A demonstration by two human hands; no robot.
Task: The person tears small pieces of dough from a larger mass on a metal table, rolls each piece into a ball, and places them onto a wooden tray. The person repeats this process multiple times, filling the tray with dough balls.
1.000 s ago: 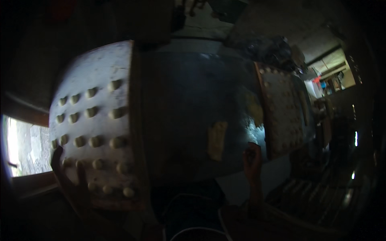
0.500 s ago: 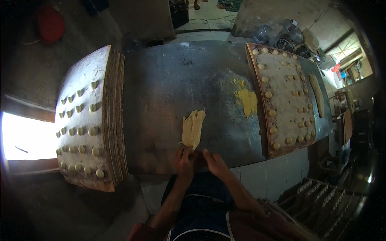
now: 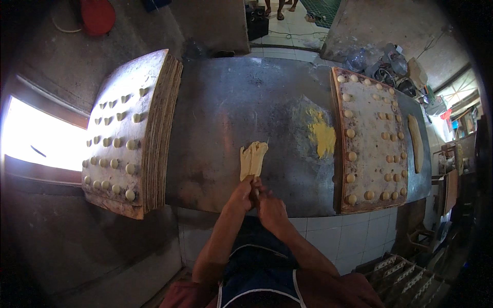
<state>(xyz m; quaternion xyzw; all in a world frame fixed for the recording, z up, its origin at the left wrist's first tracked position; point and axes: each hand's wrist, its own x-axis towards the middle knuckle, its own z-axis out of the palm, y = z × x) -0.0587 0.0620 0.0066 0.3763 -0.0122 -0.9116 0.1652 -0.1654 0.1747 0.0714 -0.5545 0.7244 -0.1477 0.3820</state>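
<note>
Dough [image 3: 253,159] is grasped at its lower end by the left hand [image 3: 242,196], below frame center; whether the curled right hand [image 3: 271,207] grips cannot be told.

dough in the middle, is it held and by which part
The dough piece appears held by its near end, where the left hand and right hand meet; each hand's grip is hidden.

The left hand [image 3: 241,197] and right hand [image 3: 272,209] cover the near end of the dough [image 3: 253,156], obscuring their exact grip. Far off, people's legs [image 3: 281,7] are cut off above; glare blanks what is probably a window [image 3: 46,134] at left.
</note>
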